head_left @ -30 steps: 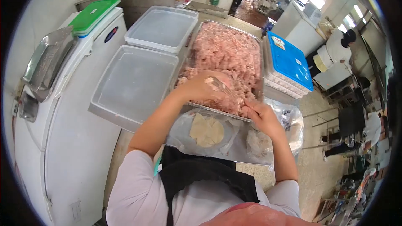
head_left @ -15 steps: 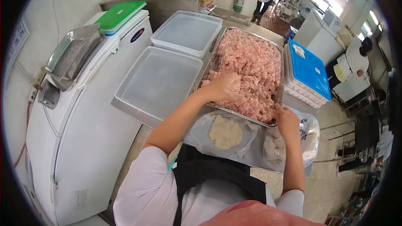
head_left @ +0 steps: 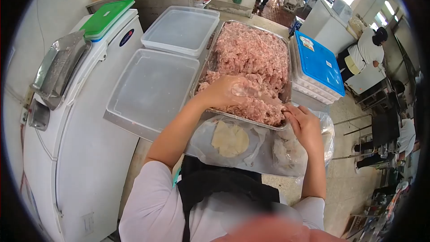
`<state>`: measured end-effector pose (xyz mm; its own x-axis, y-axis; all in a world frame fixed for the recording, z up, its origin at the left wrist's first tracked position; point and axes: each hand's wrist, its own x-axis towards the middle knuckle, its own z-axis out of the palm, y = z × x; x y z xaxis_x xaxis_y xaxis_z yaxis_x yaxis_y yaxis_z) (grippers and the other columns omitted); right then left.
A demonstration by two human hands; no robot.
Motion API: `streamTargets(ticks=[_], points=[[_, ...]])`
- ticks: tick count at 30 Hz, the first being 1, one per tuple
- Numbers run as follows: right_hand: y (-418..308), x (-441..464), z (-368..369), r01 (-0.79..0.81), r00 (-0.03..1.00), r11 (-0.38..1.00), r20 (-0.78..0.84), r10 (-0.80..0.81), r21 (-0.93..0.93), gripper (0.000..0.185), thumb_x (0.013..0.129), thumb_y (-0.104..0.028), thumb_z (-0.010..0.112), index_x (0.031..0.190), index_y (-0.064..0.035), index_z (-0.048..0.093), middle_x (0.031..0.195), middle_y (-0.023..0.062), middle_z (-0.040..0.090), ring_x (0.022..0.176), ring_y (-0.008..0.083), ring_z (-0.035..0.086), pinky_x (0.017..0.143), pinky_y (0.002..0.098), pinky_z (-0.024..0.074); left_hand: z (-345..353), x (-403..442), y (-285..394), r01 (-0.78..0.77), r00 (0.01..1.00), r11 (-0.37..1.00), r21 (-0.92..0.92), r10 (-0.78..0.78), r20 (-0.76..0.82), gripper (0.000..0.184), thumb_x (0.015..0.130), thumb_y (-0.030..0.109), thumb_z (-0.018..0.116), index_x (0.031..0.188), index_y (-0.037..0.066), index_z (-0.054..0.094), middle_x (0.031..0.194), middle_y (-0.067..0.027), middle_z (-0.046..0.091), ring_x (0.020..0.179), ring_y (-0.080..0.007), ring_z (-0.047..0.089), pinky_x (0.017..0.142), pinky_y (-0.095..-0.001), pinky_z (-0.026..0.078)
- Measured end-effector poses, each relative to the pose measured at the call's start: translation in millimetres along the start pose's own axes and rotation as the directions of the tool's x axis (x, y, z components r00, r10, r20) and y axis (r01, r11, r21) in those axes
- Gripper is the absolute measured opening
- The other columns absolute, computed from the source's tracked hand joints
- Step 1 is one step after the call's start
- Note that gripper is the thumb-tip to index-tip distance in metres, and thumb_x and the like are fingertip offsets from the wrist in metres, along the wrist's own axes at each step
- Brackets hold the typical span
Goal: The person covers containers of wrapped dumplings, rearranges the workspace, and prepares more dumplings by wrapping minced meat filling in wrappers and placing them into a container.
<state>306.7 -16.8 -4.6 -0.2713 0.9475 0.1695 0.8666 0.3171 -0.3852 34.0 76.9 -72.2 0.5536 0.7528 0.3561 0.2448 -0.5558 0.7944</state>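
Observation:
My left hand (head_left: 230, 90) reaches over the near left part of a metal tray (head_left: 262, 124) heaped with ground meat (head_left: 255, 56). Its fingers stretch to the right, touching the meat, and a clear film-like sheen covers part of them. At the tray's near right corner, my right hand (head_left: 303, 124) has its fingers pinched together; whatever is between them is too small to make out. Close in front of the tray, a stack of pale, thin dough wrappers (head_left: 230, 140) lies on a plastic sheet. A crumpled clear plastic bag (head_left: 286, 150) rests below my right wrist.
Translucent lidded containers (head_left: 152, 92) stand left of the tray, and a blue-lidded box (head_left: 320, 62) stands right of it. A white chest freezer (head_left: 94, 152) fills the left side, with a metal pan (head_left: 60, 67) on top. Another person (head_left: 365, 51) works at the right.
The view has shifted, so the scene sits further left and slightly higher. My right hand's fingers have moved in over the tray corner, nearer to my left hand, which remains on the meat.

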Motion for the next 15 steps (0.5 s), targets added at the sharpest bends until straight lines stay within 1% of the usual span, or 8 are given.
streamTargets(ticks=[2,5,8,11,14,15], points=[[4.4,-7.9,15.3,0.15,0.971,0.988,-0.184,-0.155,-0.04,0.025,0.088,-0.017,0.064,0.109,-0.0011,0.066,0.103,0.0194,0.067,0.091,0.0374,0.065,0.079,0.0362,0.0516,-0.9,-0.9,-16.8,0.05,0.999,0.999,0.006,-0.05,-0.013,0.039,0.075,0.025,0.079,0.101,0.002,0.061,0.092,-0.0089,0.065,0.087,-0.0179,0.061,0.08,-0.0316,0.047],[-0.5,4.3,25.7,0.149,0.985,0.986,-0.078,-0.154,-0.072,0.025,0.089,-0.015,0.064,0.109,-0.001,0.066,0.099,0.02,0.067,0.087,0.0373,0.065,0.078,0.0362,0.0515,-6.4,0.5,-5.6,0.021,0.999,1.0,0.007,-0.022,0.034,0.045,0.072,0.029,0.082,0.104,0.003,0.062,0.095,-0.008,0.065,0.092,-0.0181,0.061,0.083,-0.0313,0.046],[6.9,13.1,4.4,0.069,0.997,0.997,-0.038,-0.068,0.029,0.026,0.091,-0.018,0.06,0.112,-0.0039,0.066,0.102,0.0205,0.067,0.086,0.0351,0.066,0.076,0.0366,0.0523,-5.2,-13.7,6.2,0.128,0.982,0.991,-0.047,-0.133,-0.136,0.046,0.072,0.031,0.082,0.104,0.004,0.063,0.1,-0.0075,0.065,0.097,-0.0171,0.06,0.088,-0.0308,0.045],[28.0,16.6,7.9,0.164,0.976,0.953,-0.18,-0.12,0.254,0.029,0.093,-0.021,0.059,0.114,-0.0013,0.065,0.103,0.0194,0.068,0.09,0.0279,0.067,0.081,0.0324,0.0498,-13.5,-10.0,7.5,-0.002,0.996,0.993,-0.12,-0.009,-0.088,0.04,0.074,0.025,0.082,0.103,0.004,0.063,0.098,-0.0059,0.067,0.094,-0.0148,0.061,0.087,-0.0298,0.047],[51.9,40.0,9.5,0.044,0.979,0.947,-0.204,0.023,0.318,0.032,0.094,-0.023,0.059,0.114,0.002,0.063,0.099,0.0164,0.069,0.091,0.0211,0.065,0.082,0.0303,0.0478,-18.2,-14.7,4.9,0.13,0.981,0.991,-0.027,-0.133,-0.139,0.035,0.075,0.018,0.081,0.102,0.004,0.063,0.092,-0.0032,0.067,0.088,-0.0133,0.062,0.083,-0.029,0.049],[68.6,49.5,18.4,0.068,0.963,0.936,-0.269,0.03,0.346,0.03,0.096,-0.024,0.058,0.111,0.0006,0.066,0.076,0.0001,0.06,0.069,0.0096,0.053,0.063,0.026,0.0437,-21.1,-17.0,7.2,0.171,0.973,0.985,-0.035,-0.174,-0.152,0.033,0.075,0.017,0.081,0.1,0.004,0.063,0.089,-0.0026,0.067,0.085,-0.0124,0.062,0.08,-0.0278,0.049]])
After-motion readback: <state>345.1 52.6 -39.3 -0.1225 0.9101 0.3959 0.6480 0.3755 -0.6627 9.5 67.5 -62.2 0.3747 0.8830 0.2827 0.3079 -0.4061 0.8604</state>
